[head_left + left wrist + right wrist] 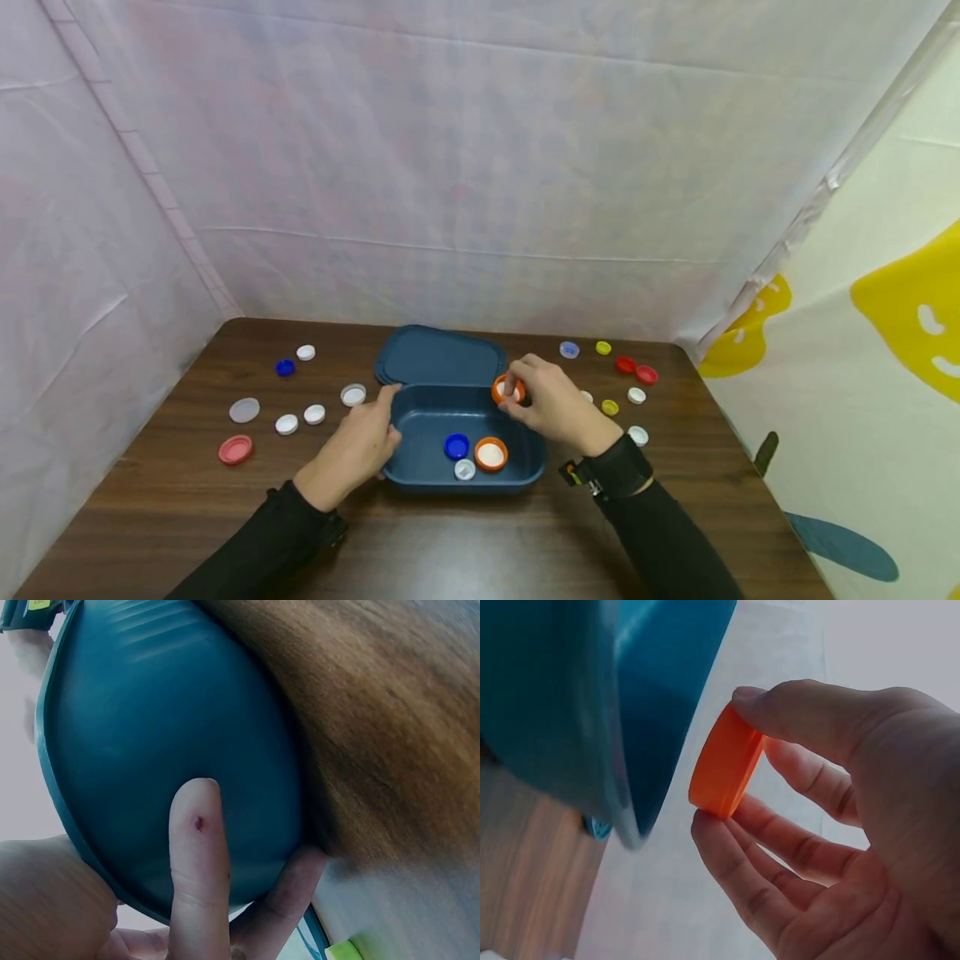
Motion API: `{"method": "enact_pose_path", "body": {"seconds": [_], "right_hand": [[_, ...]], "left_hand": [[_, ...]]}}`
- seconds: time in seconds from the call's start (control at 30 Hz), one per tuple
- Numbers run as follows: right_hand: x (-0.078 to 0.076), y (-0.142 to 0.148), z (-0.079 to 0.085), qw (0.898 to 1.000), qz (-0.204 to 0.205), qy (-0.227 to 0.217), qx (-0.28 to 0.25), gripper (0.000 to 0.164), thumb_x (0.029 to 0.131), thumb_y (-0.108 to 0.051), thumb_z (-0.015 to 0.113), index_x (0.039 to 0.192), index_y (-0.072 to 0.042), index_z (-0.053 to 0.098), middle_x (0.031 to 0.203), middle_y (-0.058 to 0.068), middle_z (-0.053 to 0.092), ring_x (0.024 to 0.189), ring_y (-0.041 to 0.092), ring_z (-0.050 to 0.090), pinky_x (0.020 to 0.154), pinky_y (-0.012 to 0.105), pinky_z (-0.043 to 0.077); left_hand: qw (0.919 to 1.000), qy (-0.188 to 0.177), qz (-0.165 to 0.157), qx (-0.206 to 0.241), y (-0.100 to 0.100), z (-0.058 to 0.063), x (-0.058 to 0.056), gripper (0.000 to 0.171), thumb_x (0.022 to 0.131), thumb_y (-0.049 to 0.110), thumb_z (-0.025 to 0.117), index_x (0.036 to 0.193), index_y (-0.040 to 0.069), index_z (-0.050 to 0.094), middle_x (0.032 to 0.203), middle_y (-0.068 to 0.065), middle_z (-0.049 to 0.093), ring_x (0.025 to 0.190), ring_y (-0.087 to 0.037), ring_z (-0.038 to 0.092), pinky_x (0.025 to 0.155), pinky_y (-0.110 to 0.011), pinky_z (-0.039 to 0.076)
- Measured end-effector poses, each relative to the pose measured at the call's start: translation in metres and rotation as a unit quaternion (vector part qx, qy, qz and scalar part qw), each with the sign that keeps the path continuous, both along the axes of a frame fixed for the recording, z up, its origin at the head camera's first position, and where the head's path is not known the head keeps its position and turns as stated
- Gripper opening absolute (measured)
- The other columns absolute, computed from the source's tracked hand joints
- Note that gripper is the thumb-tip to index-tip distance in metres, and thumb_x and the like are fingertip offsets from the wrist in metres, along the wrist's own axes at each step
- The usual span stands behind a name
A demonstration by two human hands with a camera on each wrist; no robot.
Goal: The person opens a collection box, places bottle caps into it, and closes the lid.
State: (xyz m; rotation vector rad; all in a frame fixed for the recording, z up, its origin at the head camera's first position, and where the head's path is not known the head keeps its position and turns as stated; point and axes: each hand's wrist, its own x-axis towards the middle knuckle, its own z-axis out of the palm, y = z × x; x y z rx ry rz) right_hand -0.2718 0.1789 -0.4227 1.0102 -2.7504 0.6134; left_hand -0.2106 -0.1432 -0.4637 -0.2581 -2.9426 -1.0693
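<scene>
Between thumb and fingertips, my right hand pinches an orange bottle cap with a white inside, tilted above the back right rim of a dark blue plastic container. My left hand holds the container's left end, one finger over the rim and other fingers against the outer wall. Inside the container lie a blue cap, a small white cap and another orange cap with a white middle.
Behind the container lies its dark blue lid. Left on the wooden table are several white caps, a blue cap and a pinkish-red lid. Red caps, yellow caps and white caps lie right.
</scene>
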Motion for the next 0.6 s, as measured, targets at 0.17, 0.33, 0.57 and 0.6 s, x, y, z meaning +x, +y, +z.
{"method": "enact_pose_path", "body": {"seconds": [0.17,0.33,0.57,0.6], "right_hand": [[0.01,-0.009,-0.005,1.0,0.023,-0.007,0.015,0.022,0.1,-0.017,0.093,0.104,-0.016,0.072,0.11,0.006,0.07,0.092,0.022,0.068,0.076,0.024,0.058],[0.013,-0.014,-0.014,0.999,0.035,-0.004,0.035,0.02,0.1,-0.014,0.093,0.109,-0.013,0.076,0.113,0.008,0.07,0.09,0.016,0.066,0.076,0.026,0.061],[0.012,-0.02,-0.024,0.999,0.025,0.001,0.048,0.021,0.099,-0.013,0.094,0.112,-0.01,0.078,0.107,0.009,0.07,0.088,0.015,0.064,0.074,0.027,0.062],[0.012,-0.02,-0.025,0.999,0.025,0.005,0.047,0.021,0.098,-0.012,0.094,0.111,-0.01,0.078,0.106,0.009,0.07,0.087,0.016,0.064,0.074,0.027,0.062]], "left_hand": [[1.0,-0.002,-0.001,0.002,0.0,0.001,0.0,0.072,0.102,-0.007,0.061,0.172,-0.004,0.043,0.089,-0.015,0.07,0.046,-0.012,0.065,0.042,-0.028,0.058],[1.0,-0.003,0.0,0.002,0.0,0.002,0.0,0.073,0.102,-0.007,0.06,0.173,-0.003,0.042,0.086,-0.013,0.069,0.046,-0.012,0.065,0.043,-0.028,0.058],[0.9999,-0.012,0.004,0.003,0.0,0.003,0.001,0.073,0.102,-0.007,0.06,0.173,-0.003,0.042,0.088,-0.014,0.069,0.047,-0.014,0.066,0.043,-0.029,0.059],[0.9999,-0.012,0.004,0.003,0.001,0.003,0.001,0.073,0.102,-0.007,0.06,0.173,-0.003,0.042,0.087,-0.014,0.069,0.046,-0.014,0.066,0.043,-0.029,0.059]]}}
